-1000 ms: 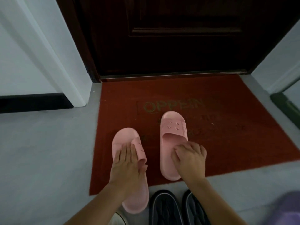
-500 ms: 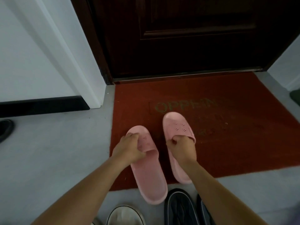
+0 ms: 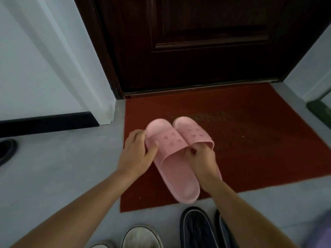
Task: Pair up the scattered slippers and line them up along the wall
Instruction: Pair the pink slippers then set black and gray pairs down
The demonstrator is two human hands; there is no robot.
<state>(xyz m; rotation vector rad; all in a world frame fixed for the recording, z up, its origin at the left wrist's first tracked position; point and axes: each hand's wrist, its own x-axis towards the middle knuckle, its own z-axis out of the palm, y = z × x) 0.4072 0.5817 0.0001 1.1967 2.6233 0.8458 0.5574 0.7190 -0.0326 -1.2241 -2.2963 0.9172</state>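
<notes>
Your left hand (image 3: 138, 154) curls around the left pink slipper (image 3: 176, 176) at its strap. Your right hand (image 3: 201, 159) pinches the right pink slipper (image 3: 195, 134). The slippers touch, side by side, over the red doormat (image 3: 259, 140).

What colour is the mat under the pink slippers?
The mat is dark red with faded letters, seen in the head view.
</notes>
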